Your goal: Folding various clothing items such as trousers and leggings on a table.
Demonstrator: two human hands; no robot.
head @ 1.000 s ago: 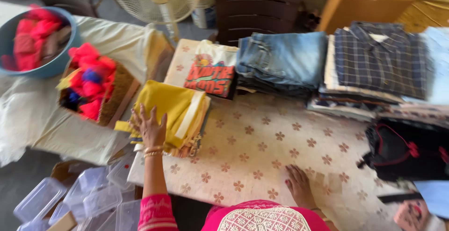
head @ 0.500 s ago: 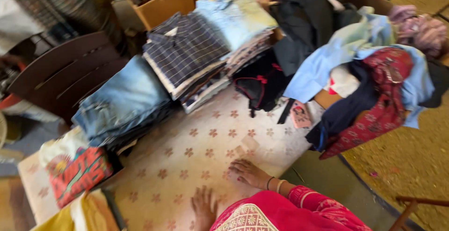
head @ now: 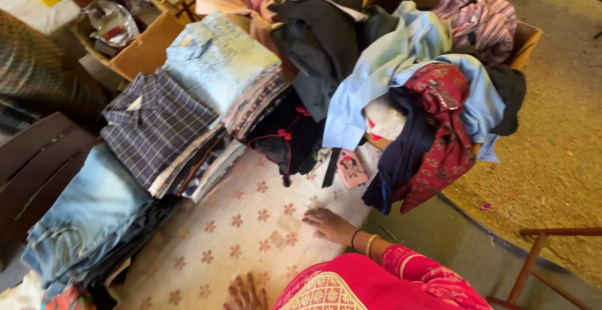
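Some clothes are folded already, and a lot are not. Along the far left edge of the table (head: pixel 251 222), which has a flowered cloth on it, sit neat stacks: folded jeans (head: pixel 81 213), a checked shirt (head: pixel 157 128) on its pile, and a pale blue shirt (head: pixel 216 56) on another. Past the right edge, a cardboard box (head: pixel 530 37) is stuffed so full that clothes spill over its side: a light blue shirt (head: pixel 382 71), a red patterned cloth (head: pixel 442 128) and a pink and purple bundle (head: pixel 480 18). These loose clothes look like the work left to do. A black garment (head: pixel 285 137) lies loose between the stacks and the box. Another box (head: pixel 141 49) at the far left corner holds shiny wrappers and small bits. The right hand (head: pixel 329 225) lies flat on the table near the right edge, fingers spread and holding nothing. The left hand (head: pixel 244 292) rests at the near edge, fingers open, empty too.
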